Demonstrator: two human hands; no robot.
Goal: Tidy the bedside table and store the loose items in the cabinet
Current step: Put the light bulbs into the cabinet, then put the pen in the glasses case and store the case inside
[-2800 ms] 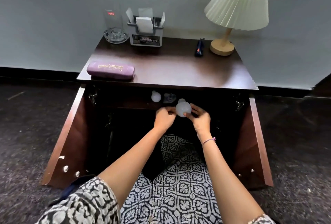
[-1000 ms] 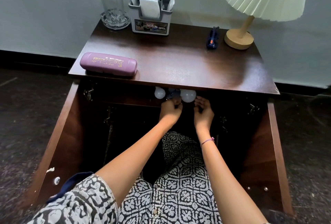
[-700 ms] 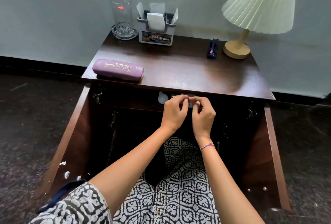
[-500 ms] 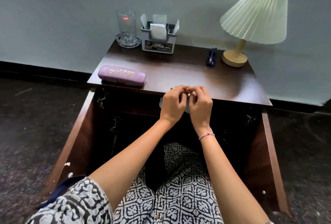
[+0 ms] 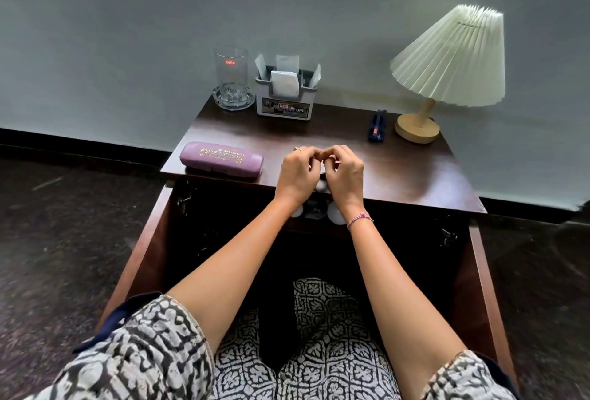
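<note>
Where the cabinet (image 5: 479, 288) stands open by the knees, round white bulbs (image 5: 335, 212) sit on its shelf. Above them the left hand (image 5: 297, 172) and right hand (image 5: 344, 176) meet, fingers curled, tips touching. I cannot tell if either grip holds anything. The case (image 5: 221, 160) is purple, hard and rounded. It lies just left of the left hand, its long side along the front of the dark shiny surface (image 5: 399, 169). Far back stand a glass (image 5: 230, 77) and a lamp (image 5: 453, 57).

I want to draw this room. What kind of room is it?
Probably a bedroom. A dark wooden bedside table stands against the wall, with a pleated-shade lamp, a purple spectacles case and a drinking glass on top.
</note>
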